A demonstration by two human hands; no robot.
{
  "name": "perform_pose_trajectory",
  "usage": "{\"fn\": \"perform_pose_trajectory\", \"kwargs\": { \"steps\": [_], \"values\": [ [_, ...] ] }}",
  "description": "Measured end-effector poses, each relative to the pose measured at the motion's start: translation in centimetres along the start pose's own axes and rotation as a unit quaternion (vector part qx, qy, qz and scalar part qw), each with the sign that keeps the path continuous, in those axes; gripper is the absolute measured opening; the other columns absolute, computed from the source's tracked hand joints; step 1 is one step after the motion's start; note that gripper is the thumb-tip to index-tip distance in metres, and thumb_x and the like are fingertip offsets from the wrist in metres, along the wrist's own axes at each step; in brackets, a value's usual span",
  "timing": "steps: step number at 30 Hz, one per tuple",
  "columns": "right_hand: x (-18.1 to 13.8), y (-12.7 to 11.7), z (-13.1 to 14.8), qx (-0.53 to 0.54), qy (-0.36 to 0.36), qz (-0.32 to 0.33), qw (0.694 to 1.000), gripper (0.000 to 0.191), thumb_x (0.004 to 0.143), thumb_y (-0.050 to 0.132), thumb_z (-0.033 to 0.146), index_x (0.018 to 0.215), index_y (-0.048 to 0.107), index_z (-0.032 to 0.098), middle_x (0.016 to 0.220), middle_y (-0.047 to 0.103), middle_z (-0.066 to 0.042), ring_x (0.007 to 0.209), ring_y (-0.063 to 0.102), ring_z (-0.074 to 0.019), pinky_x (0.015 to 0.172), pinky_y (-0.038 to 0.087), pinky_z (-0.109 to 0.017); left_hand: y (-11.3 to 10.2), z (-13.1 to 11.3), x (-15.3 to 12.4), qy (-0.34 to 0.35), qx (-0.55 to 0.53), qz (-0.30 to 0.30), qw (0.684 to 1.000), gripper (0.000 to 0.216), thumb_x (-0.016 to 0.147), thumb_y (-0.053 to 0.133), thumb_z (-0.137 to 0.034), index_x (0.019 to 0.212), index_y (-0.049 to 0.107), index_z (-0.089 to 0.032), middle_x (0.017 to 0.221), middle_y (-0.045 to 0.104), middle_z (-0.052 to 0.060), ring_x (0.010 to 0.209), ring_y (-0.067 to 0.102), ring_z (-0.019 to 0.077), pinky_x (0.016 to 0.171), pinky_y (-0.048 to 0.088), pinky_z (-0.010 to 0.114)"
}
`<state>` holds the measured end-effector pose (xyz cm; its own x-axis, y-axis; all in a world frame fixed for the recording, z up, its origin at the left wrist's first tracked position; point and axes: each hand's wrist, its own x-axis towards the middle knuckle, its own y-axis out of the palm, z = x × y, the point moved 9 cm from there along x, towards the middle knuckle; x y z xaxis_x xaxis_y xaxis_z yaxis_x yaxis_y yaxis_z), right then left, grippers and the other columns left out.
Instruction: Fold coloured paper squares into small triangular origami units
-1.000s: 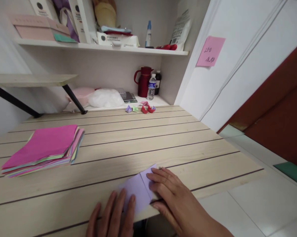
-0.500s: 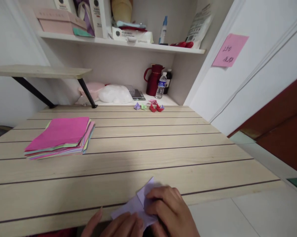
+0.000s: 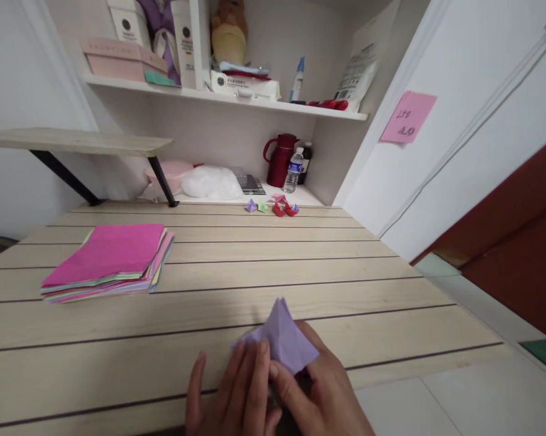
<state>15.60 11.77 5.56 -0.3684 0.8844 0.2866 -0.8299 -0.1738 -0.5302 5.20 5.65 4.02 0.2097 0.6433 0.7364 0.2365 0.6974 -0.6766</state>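
A lavender sheet of folded paper (image 3: pixel 287 339) stands between my two hands near the table's front edge, with a peak pointing up and a flap spreading to each side. My right hand (image 3: pixel 325 387) grips its right side, thumb in front and fingers behind. My left hand (image 3: pixel 241 387) presses its fingertips on the paper's left part, the little finger held apart; its thumb is partly hidden low in the view. Part of the paper's left flap is covered by the left fingers.
A stack of coloured paper squares (image 3: pixel 109 257), bright pink on top, lies at the left. Several small folded paper pieces (image 3: pixel 286 209) sit at the table's back edge. Behind them stand a red jug (image 3: pixel 282 160) and a water bottle (image 3: pixel 293 171). A raised wooden shelf (image 3: pixel 82 140) overhangs the back left.
The lavender paper has gone from lying flatter and low to standing up with a peak. Both hands have moved up slightly, and the camera view has tilted up a little.
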Motion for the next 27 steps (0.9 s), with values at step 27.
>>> {"fn": "perform_pose_trajectory", "kwargs": {
  "steps": [27],
  "values": [
    [0.0, -3.8, -1.9, -0.167, -0.132, 0.184, 0.96, 0.02, 0.099, 0.051, 0.039, 0.106, 0.066, 0.028, 0.118, 0.065, -0.005, 0.113, 0.058, -0.0223, 0.097, 0.044, -0.04, 1.2, -0.8, -1.5, 0.075, -0.039, 0.025, 0.996, 0.032, 0.094, 0.049, -0.021, 0.123, 0.063, -0.024, 0.128, 0.069, 0.0, 0.123, 0.059, 0.0115, 0.123, 0.014, 0.041]
  ]
}}
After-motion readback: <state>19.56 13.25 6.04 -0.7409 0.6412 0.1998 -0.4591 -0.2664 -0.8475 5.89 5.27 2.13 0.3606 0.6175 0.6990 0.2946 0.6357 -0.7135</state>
